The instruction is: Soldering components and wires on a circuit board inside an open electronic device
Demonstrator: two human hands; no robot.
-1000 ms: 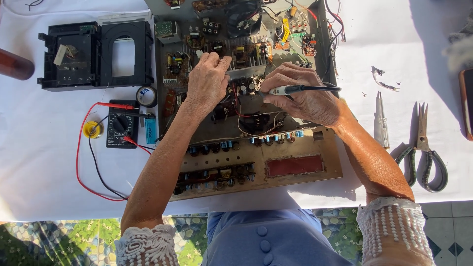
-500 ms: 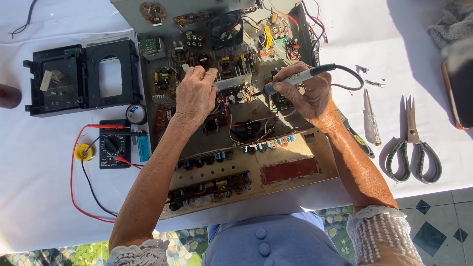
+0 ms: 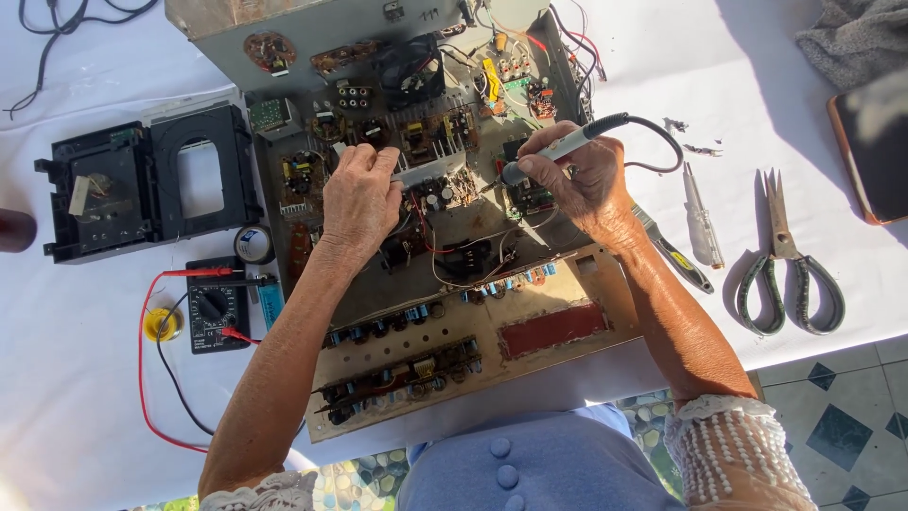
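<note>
- While the opened amplifier chassis (image 3: 426, 218) lies flat on the white tabletop (image 3: 76, 378), both hands are down inside it, over the circuit boards.
- Right hand (image 3: 577, 180) has its fingers (image 3: 534, 170) wrapped around a soldering iron (image 3: 567, 144), pen-style. Its long axis runs from upper right down to lower left, cord looping off to the right, tip aimed at the board just left of the hand.
- Left hand (image 3: 359, 194) sits just left of that tip, fingers curled and pressed onto a silvery finned part (image 3: 426, 170); can't tell if it's really pinching it.
- So the iron's tip lies between the two hands, nearer the right one.
- Off to the side: multimeter (image 3: 216, 305) with red leads on the left, scissors (image 3: 787, 265) and a screwdriver (image 3: 700, 213) on the right.
</note>
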